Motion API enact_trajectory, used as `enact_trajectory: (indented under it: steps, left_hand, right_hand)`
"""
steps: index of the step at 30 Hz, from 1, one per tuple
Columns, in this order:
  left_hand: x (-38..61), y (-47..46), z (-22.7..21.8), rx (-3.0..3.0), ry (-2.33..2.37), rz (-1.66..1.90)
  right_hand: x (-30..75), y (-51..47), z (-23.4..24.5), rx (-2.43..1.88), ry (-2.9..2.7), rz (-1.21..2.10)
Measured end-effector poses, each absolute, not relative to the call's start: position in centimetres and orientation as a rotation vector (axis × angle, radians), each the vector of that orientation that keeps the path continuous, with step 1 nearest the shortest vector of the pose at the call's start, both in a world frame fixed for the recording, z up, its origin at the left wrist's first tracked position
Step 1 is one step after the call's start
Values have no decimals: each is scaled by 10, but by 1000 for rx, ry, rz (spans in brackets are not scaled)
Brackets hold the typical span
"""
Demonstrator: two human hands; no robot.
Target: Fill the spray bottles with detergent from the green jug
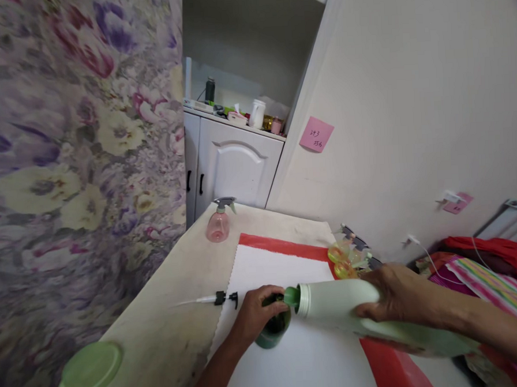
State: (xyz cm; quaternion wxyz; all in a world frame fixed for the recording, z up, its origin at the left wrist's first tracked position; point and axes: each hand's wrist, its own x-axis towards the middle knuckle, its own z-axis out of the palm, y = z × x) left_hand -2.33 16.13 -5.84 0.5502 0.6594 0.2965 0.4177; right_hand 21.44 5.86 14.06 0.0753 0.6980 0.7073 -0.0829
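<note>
Fingers of my left hand [261, 312] wrap round the top of a dark green bottle [271, 335], which stands on a white sheet [310, 358]. My right hand [391, 296] grips a large pale green jug [333, 302], tipped sideways so its mouth points at the bottle's neck. Green liquid [292, 296] shows at the jug's mouth, right by the bottle opening. The opening itself is partly hidden by my left fingers. Left of the bottle, a black pump head [220, 298] with a long clear tube lies on the table.
A pink spray bottle [218, 225] stands at the table's far left, and several yellow spray bottles [343, 258] at the right edge. A green lid [90, 372] is at the near left. Red paper [287, 247] borders the sheet. Behind are a white cabinet [240, 165] and a wall.
</note>
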Motion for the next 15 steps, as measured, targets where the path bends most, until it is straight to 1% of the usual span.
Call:
enact_trajectory:
  steps: [3, 7, 13, 15]
  left_hand:
    - [-23, 161, -59, 1560, 693, 985]
    - [-22, 160, -60, 1565, 687, 989]
    - [-23, 158, -59, 1598, 692, 993]
    - [-24, 158, -61, 1609, 718, 992]
  right_hand:
    - [225, 55, 127, 2161, 2122, -351]
    - [237, 48, 105, 2241, 2178, -591]
    - [248, 41, 89, 2459, 2069, -1196]
    - [255, 43, 86, 2555, 2073, -1319]
